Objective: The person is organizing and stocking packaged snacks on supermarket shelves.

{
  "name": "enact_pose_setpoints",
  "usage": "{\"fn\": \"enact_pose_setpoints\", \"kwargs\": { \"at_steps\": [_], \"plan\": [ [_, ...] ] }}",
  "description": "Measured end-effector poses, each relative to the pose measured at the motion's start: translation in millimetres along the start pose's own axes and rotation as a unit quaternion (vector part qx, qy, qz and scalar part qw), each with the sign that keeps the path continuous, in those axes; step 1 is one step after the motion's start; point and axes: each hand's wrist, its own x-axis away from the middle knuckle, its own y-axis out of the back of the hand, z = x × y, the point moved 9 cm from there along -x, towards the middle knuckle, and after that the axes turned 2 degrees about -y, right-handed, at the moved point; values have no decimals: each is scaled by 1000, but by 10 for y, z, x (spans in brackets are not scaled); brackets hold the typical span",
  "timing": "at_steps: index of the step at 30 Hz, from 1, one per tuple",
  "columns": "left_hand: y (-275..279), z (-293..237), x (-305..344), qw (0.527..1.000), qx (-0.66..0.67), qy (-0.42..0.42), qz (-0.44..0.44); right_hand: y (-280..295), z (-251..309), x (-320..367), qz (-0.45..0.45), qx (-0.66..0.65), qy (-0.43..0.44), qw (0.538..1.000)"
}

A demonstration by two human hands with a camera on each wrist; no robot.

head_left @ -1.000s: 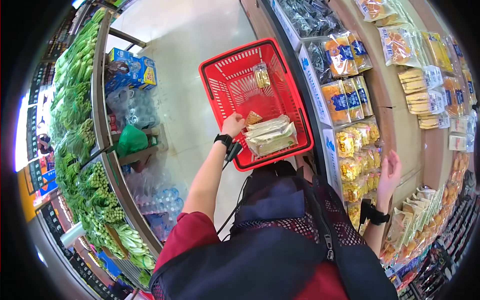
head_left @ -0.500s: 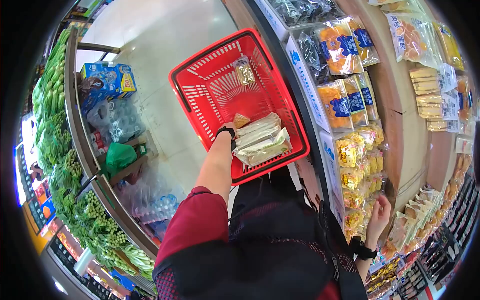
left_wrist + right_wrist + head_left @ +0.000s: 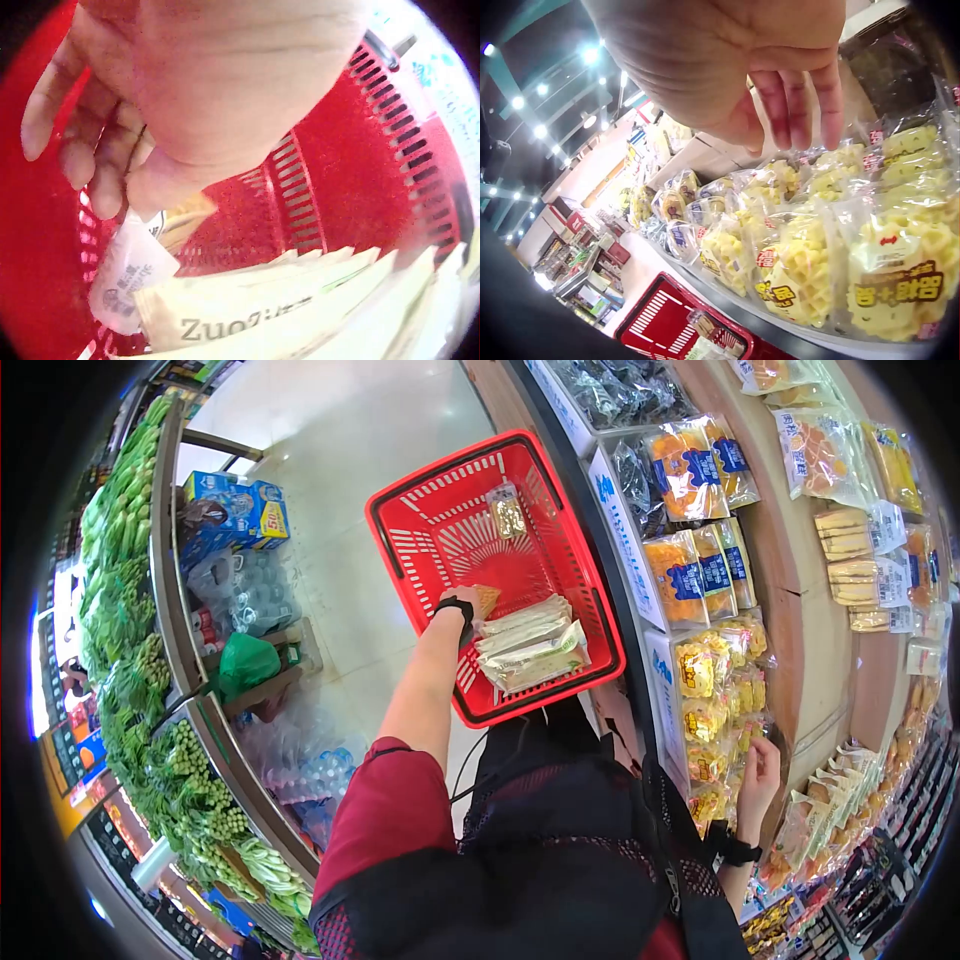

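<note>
Inside the red shopping basket (image 3: 590, 530), my left hand (image 3: 462, 600) pinches the wrapper of a small wedge-shaped pastry (image 3: 488, 598) between thumb and fingertips. The left wrist view shows its clear wrapper (image 3: 124, 281) with grey print hanging under the thumb. Beside it lie several pale flat packets (image 3: 530, 645), standing close together at the near end of the basket. A clear box of food (image 3: 506, 510) rests toward the far end. My right hand (image 3: 762, 772) holds nothing; its fingers hang loosely curled over bagged yellow waffles (image 3: 802, 262) on the shelf.
Bagged orange buns (image 3: 690, 470) and more baked goods line the shelf on the right. Leafy vegetables (image 3: 125, 600) fill a stand on the left, with bottle packs (image 3: 245, 595), a blue box (image 3: 230, 510) and a green bag (image 3: 248, 663) below.
My left hand has moved from beside the pastry down into the basket and taken hold of its wrapper. My right hand has come lower and nearer the body, along the waffle bags.
</note>
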Motion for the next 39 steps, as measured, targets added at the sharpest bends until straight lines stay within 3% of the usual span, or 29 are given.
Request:
{"fn": "enact_pose_setpoints", "kwargs": {
  "at_steps": [2,4,5,6,7,8,10,13,17,20,23,26,28,30,31,33,34,36,37,39],
  "plan": [
    [198,8,92,998,19,-23,-50,-59,170,-89,14,-2,21,1000],
    [198,165,140,1000,3,-3,-8,-127,313,-148,26,-4,39,999],
    [385,108,384,999,20,-28,-27,-202,381,-174,45,-16,56,997],
    [421,59,498,992,-25,-121,-35,-284,445,-197,64,-29,72,995],
    [522,154,719,984,145,-95,-41,-342,466,-225,60,-36,71,995],
    [578,218,955,947,310,-70,-47,-452,510,-251,86,-75,83,990],
    [706,34,1468,865,481,-138,-27,-592,731,-289,122,-111,121,979],
    [1021,-349,2252,836,500,-219,-54,-658,1277,-285,137,-99,210,963],
    [1354,-1031,3168,844,460,-273,-38,-543,2133,-93,105,-107,400,904],
    [1382,-1389,3387,826,467,-315,-15,-588,2540,156,194,-110,463,858],
    [1372,-1697,3431,702,624,-343,36,-538,2673,373,186,-91,522,827],
    [1248,-2036,3355,563,736,-356,120,-542,2501,362,142,-94,512,842],
    [1183,-2226,3303,527,771,-334,131,-473,2333,220,122,-184,452,864],
    [1159,-2409,3294,505,790,-321,136,-366,2244,186,112,-210,460,855],
    [1163,-2489,3308,505,787,-326,139,-321,2144,88,99,-242,418,870],
    [1222,-2579,3349,562,740,-362,75,-246,1919,-113,86,-276,316,904],
    [1220,-2643,3375,567,735,-363,79,-315,1742,-251,107,-386,230,887],
    [1486,-2452,3453,662,637,-345,-195,-323,1536,-428,142,-489,138,850],
    [1547,-2451,3510,698,578,-344,-246,-265,1485,-457,133,-492,135,850],
    [1495,-2563,3528,708,564,-364,-219,-365,1293,-467,205,-605,-17,769]
  ]
}}
